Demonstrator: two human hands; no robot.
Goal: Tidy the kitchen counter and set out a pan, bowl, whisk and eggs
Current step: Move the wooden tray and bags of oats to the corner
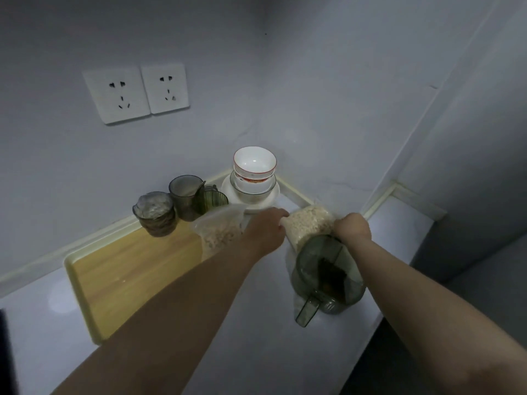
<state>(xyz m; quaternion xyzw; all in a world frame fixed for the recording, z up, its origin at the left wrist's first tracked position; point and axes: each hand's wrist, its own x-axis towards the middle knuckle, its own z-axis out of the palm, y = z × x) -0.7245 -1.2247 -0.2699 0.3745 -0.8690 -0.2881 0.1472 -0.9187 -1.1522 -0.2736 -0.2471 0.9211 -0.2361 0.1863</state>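
Observation:
Both my arms reach toward the counter's back corner. My left hand [266,230] and my right hand [352,227] each grip a side of a clear plastic bag of pale flakes [309,223] that lies there. A second clear bag of grain [221,229] sits just left of my left hand. Behind the bags, white bowls [254,163] with a red rim pattern are stacked on a white plate [251,205] in the corner. No pan, whisk or eggs are in view.
A green-tinted lidded pitcher [328,275] stands under my right wrist near the counter's right edge. A wooden tray [128,269] lies at the left, with stacked glass bowls [155,213] and two tinted cups [185,195] at its far end. Two wall sockets [137,92] sit above.

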